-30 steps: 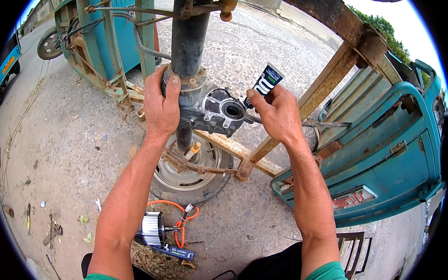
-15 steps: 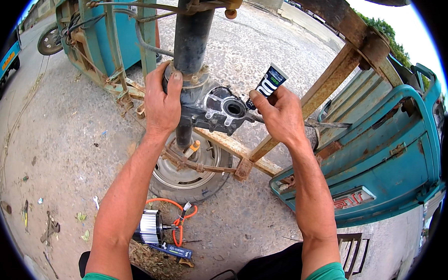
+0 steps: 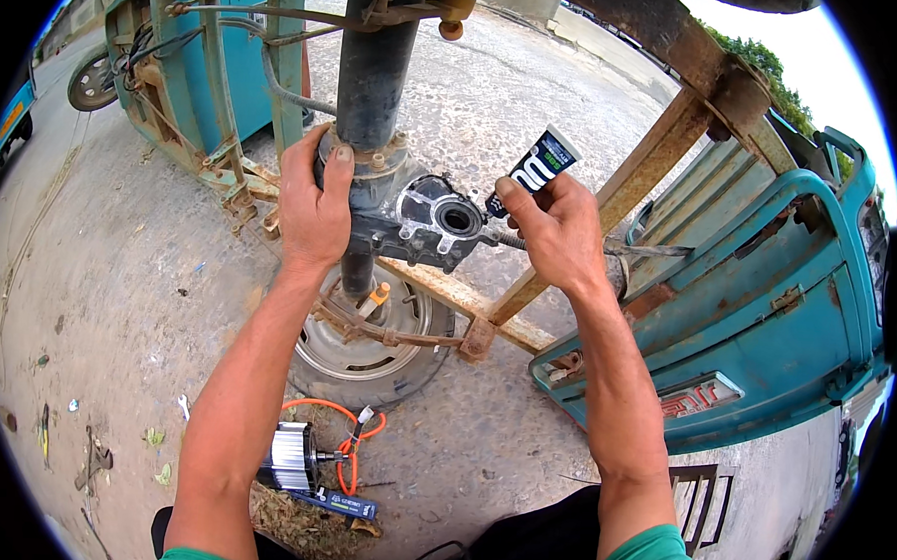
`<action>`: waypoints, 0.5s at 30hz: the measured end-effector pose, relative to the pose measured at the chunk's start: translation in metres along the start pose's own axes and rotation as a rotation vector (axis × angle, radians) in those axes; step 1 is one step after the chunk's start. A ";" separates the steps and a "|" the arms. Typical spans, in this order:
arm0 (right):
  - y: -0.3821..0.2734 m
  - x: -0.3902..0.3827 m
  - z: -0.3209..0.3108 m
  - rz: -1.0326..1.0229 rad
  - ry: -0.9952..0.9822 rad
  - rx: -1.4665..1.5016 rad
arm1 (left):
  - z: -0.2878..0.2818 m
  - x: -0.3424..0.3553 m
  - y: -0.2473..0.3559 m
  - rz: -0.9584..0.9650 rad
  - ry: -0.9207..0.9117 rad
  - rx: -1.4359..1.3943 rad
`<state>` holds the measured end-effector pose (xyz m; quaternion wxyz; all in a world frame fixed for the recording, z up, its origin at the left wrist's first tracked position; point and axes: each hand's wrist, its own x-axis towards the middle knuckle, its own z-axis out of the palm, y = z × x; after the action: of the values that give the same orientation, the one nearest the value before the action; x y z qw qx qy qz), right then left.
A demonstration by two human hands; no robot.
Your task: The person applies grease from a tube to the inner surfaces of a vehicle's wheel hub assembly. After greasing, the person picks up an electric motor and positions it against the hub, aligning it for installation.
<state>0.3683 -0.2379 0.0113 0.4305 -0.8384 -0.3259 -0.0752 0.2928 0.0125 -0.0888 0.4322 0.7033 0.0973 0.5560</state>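
Note:
My left hand (image 3: 312,204) grips the upper left of a black axle housing (image 3: 371,232) below a thick black vertical tube (image 3: 372,77). On the housing's open face is a round bore (image 3: 457,218), ringed by pale flange surfaces. My right hand (image 3: 561,235) is closed on a dark blue squeeze tube (image 3: 533,174), tilted with its narrow end down at the bore's upper right edge. Whether anything comes out of the nozzle is too small to tell.
A rusty frame (image 3: 644,158) joins teal tipped vehicle bodies (image 3: 787,315) at both sides. Below lie a wheel (image 3: 404,378), a silver motor (image 3: 289,458) with orange cable (image 3: 355,476), a blue box (image 3: 339,503), hand tools (image 3: 46,433) and a black metal rack (image 3: 699,501).
The view has shifted a little, so the scene sits slightly further left in frame. Both hands keep their grips, with the squeeze tube still at the bore's edge.

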 end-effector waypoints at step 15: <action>0.013 0.003 0.000 -0.029 -0.033 -0.037 | -0.001 0.000 0.000 -0.026 -0.025 -0.016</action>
<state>0.3784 -0.2421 0.0033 0.4082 -0.8425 -0.3436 -0.0739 0.2923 0.0134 -0.0887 0.4461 0.7055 0.0965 0.5422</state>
